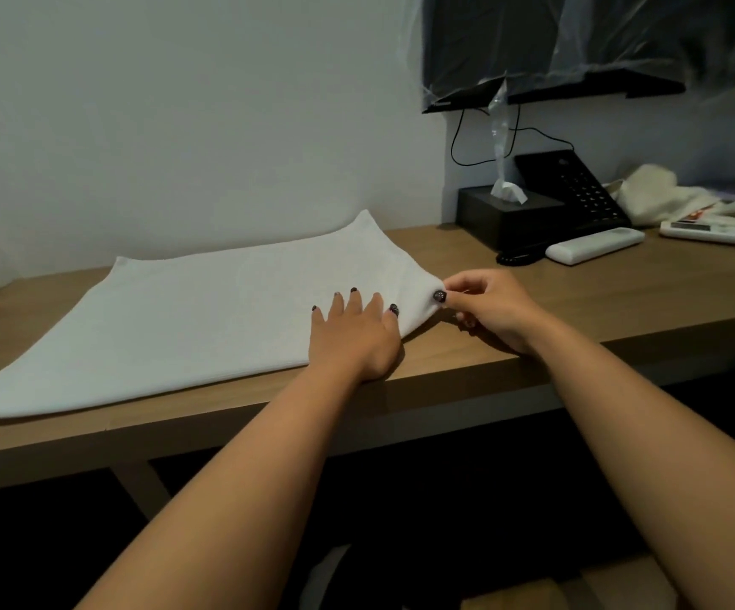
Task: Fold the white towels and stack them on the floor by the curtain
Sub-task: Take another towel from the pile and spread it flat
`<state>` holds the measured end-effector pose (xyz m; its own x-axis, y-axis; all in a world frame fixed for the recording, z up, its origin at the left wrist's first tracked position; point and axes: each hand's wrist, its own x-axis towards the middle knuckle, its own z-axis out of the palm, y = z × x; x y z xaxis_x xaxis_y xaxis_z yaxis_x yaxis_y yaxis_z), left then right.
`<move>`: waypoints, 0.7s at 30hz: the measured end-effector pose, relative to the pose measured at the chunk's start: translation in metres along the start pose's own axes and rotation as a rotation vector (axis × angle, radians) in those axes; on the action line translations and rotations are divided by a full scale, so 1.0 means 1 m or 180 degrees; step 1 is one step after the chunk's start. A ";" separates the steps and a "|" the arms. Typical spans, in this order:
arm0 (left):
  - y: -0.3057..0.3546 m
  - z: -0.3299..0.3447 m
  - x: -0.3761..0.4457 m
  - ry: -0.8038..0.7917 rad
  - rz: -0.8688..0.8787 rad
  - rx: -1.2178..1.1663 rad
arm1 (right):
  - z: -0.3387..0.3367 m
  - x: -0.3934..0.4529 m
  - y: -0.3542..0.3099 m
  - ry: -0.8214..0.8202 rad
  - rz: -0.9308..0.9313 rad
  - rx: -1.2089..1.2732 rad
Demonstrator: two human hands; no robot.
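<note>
A white towel (189,319) lies spread flat on the wooden desk (577,301), reaching from the left edge to the middle. My left hand (354,334) rests palm down on the towel's near right part, fingers spread. My right hand (486,301) pinches the towel's right corner between thumb and fingers, just above the desk. No curtain and no stack of towels are in view.
At the back right stand a black tissue box (510,215), a black desk phone (572,187) with coiled cord, a white remote (594,245), and crumpled cream cloth (665,195). A plastic-wrapped dark screen (577,46) hangs on the wall above.
</note>
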<state>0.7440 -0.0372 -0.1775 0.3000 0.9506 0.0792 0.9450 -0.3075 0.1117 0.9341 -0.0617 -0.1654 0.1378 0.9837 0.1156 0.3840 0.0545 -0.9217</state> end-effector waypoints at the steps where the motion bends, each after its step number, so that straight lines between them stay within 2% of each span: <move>1: 0.000 0.000 0.001 0.0002 -0.0001 -0.0003 | -0.004 0.000 -0.001 -0.0129 0.0030 0.0187; 6: -0.001 0.002 0.004 0.0008 -0.0030 0.0019 | -0.017 0.005 0.001 -0.0726 -0.0002 0.0679; 10: 0.000 0.003 0.003 0.0002 -0.0036 0.0032 | -0.021 0.010 -0.002 -0.0872 0.0019 0.0273; 13: 0.000 0.004 0.004 -0.0023 -0.0040 0.0058 | -0.014 0.013 -0.001 -0.0445 -0.0001 -0.0273; 18: 0.000 0.004 0.005 -0.0005 -0.0026 0.0090 | 0.005 0.017 0.009 0.0521 -0.0085 -0.0703; 21: 0.000 0.003 0.003 0.0020 -0.0022 0.0066 | 0.013 0.017 0.005 0.0928 0.0030 -0.1108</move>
<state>0.7457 -0.0339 -0.1806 0.2927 0.9524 0.0848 0.9495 -0.2999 0.0918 0.9262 -0.0427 -0.1735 0.3751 0.8918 0.2532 0.6588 -0.0643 -0.7496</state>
